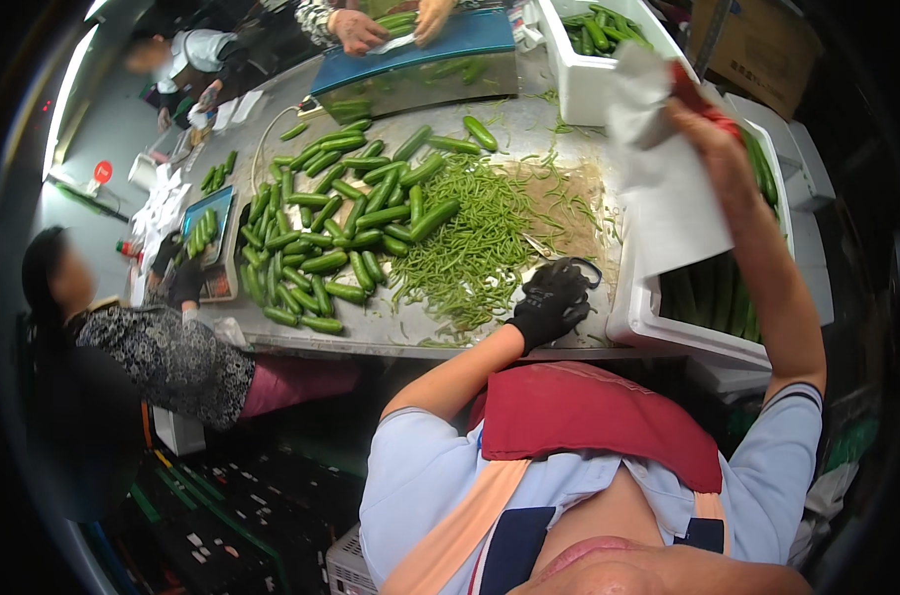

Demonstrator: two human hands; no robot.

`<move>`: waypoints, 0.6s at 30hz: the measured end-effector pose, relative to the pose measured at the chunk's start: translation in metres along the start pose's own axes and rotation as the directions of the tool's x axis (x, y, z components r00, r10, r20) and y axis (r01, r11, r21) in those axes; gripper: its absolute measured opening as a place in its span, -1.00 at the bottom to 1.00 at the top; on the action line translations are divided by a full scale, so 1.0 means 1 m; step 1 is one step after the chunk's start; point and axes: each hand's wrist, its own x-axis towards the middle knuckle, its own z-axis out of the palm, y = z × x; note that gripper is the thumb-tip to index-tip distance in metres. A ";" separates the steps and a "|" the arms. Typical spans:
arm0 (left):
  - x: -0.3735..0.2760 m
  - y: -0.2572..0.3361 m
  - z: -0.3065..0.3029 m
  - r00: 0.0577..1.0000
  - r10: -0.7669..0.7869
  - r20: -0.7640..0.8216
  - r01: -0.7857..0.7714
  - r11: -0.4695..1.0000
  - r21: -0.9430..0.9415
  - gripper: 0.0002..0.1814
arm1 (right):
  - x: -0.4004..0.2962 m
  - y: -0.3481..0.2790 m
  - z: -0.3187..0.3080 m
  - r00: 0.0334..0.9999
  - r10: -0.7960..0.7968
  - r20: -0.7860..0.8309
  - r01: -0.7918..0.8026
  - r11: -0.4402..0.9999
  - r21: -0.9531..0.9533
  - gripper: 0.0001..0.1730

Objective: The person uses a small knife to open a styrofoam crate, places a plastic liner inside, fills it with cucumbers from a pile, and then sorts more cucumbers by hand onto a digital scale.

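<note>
My right hand [706, 137] is raised over a white foam box [636, 312] and grips a white sheet [677, 216], blurred and hanging partly across the box. Something red [699, 93] shows by the same hand; I cannot tell what it is. Dark green cucumbers [710, 294] lie inside the box. My left hand [554, 301], in a black glove, rests at the table's near edge over the handles of a pair of scissors [590, 271]. Whether its fingers grip them is hidden. Beside it spreads a heap of cut green beans [465, 245].
Many cucumbers [331, 223] cover the metal table [271, 341] left of the beans. Across it, a co-worker's hands [357, 31] hold wrapped cucumbers on a blue-topped scale [420, 56]. Another co-worker [167, 342] stands at left. A second foam box [587, 85] holds cucumbers.
</note>
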 end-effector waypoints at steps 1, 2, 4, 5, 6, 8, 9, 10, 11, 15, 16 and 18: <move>-0.004 -0.010 0.003 0.991 -0.041 -0.123 0.038 0.999 -0.031 -0.62 | 0.001 0.010 0.024 0.998 0.013 0.055 -0.013 1.000 -0.011 -0.69; -0.007 -0.025 0.007 0.992 -0.051 -0.112 0.048 0.998 -0.027 -0.64 | 0.007 0.034 0.020 0.988 0.076 0.133 -0.072 0.997 -0.036 -0.59; -0.011 -0.044 -0.018 0.936 -0.133 -0.325 0.071 0.978 -0.194 -0.65 | 0.012 0.059 0.050 0.928 0.271 0.257 -0.234 0.958 -0.164 -0.31; -0.019 -0.067 -0.025 0.897 -0.151 -0.416 0.095 0.984 -0.152 -0.64 | 0.015 0.082 0.057 0.873 0.243 0.423 -0.096 0.936 -0.340 -0.31; -0.020 -0.090 -0.030 0.852 -0.246 -0.461 0.155 0.962 -0.226 -0.65 | 0.018 0.105 0.062 0.795 0.213 0.568 0.089 0.886 -0.456 -0.30; -0.009 -0.105 -0.062 0.794 -0.346 -0.500 0.226 0.932 -0.284 -0.67 | -0.004 0.111 0.085 0.700 0.423 0.575 0.193 0.663 -0.723 -0.31; 0.000 -0.107 -0.075 0.788 -0.354 -0.504 0.217 0.925 -0.311 -0.66 | -0.021 0.140 0.080 0.717 0.166 0.677 0.390 0.710 -0.586 -0.49; 0.005 -0.111 -0.085 0.773 -0.376 -0.512 0.222 0.915 -0.338 -0.65 | -0.040 0.135 0.086 0.780 0.197 0.594 0.289 0.728 -0.622 -0.50; 0.011 -0.117 -0.092 0.768 -0.404 -0.497 0.212 0.893 -0.398 -0.63 | -0.053 0.141 0.084 0.740 0.190 0.645 0.397 0.651 -0.647 -0.48; 0.059 -0.089 -0.106 0.847 -0.149 -0.510 -0.036 0.942 -0.334 -0.58 | -0.079 0.098 0.066 0.681 0.279 0.677 0.436 0.588 -0.681 -0.48; 0.071 -0.079 -0.110 0.869 -0.030 -0.493 -0.105 0.964 -0.244 -0.56 | -0.082 0.085 0.060 0.695 0.330 0.639 0.391 0.572 -0.721 -0.45; 0.101 -0.048 -0.109 0.891 0.145 -0.429 -0.221 0.966 -0.132 -0.57 | -0.085 0.056 0.046 0.710 0.427 0.560 0.303 0.533 -0.790 -0.39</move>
